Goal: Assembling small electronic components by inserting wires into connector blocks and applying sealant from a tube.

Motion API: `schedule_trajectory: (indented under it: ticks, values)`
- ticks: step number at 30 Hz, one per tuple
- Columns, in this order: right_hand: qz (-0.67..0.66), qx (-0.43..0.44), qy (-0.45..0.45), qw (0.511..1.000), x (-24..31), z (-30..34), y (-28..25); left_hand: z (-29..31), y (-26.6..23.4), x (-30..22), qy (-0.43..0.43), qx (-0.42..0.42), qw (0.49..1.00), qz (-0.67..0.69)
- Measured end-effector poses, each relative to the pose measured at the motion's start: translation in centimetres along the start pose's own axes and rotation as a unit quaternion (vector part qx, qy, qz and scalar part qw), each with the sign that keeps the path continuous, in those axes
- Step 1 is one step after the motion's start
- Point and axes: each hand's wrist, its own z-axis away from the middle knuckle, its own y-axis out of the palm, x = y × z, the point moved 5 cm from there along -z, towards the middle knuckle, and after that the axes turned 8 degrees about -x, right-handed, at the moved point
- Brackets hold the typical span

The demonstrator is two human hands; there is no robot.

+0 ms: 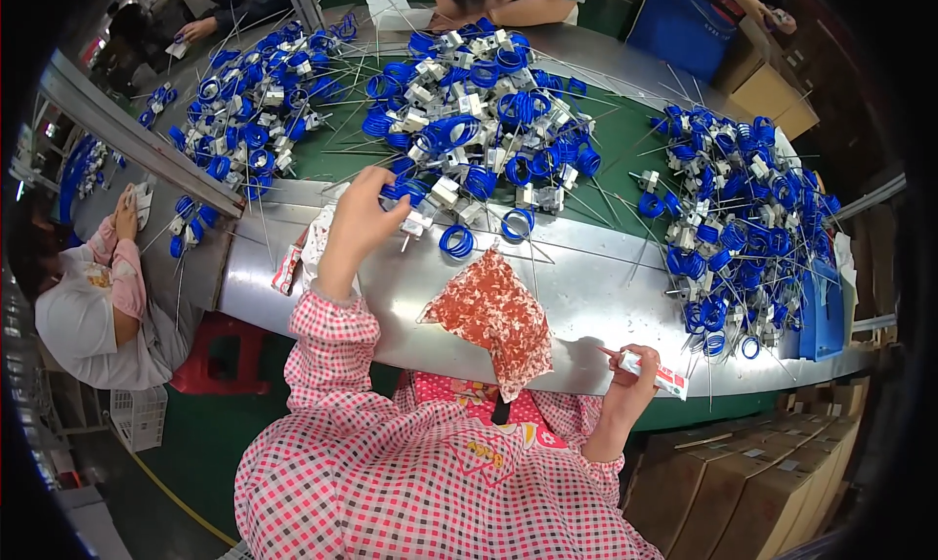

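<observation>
My left hand (360, 218) reaches to the near edge of the middle pile. Its thumb and fingers are curled round a part with a blue coil and a white block (417, 224), a thin metal rod sticking out below. My right hand (633, 389), low on the right by the table's front edge, is closed round a small white and red tube (657, 372) with a thin red nozzle pointing left. Between my hands lies a red-brown cloth or pad (496, 316), spotted with white, hanging over the metal edge (586, 306). Loose blue coils (456, 242) sit just beyond it.
Large heaps of the same coiled parts (489, 110) cover the green belt, with another heap (743, 218) at right, their rods sticking out. A blue bin (821, 311) and cardboard boxes (743, 472) stand at right. A co-worker (98, 306) sits at left near a red stool (220, 355).
</observation>
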Motion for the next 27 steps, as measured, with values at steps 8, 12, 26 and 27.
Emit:
schedule_trajectory:
  ticks: [8,12,26,27]
  values:
    - [0.208,0.048,-0.088,0.973,-0.3,2.1,3.3,0.2,0.3,-0.4,0.048,0.03,0.995,-0.077]
    - [0.351,0.22,-0.252,0.875,-0.2,4.9,8.3,0.0,1.6,0.1,0.042,-0.009,0.988,-0.15]
    - [0.514,0.447,-0.337,0.65,-2.5,5.6,14.3,1.0,3.4,2.7,-0.014,-0.196,0.98,-0.044]
    - [0.524,0.46,-0.329,0.637,-2.8,5.7,14.4,1.1,2.6,3.1,-0.017,-0.196,0.979,-0.047]
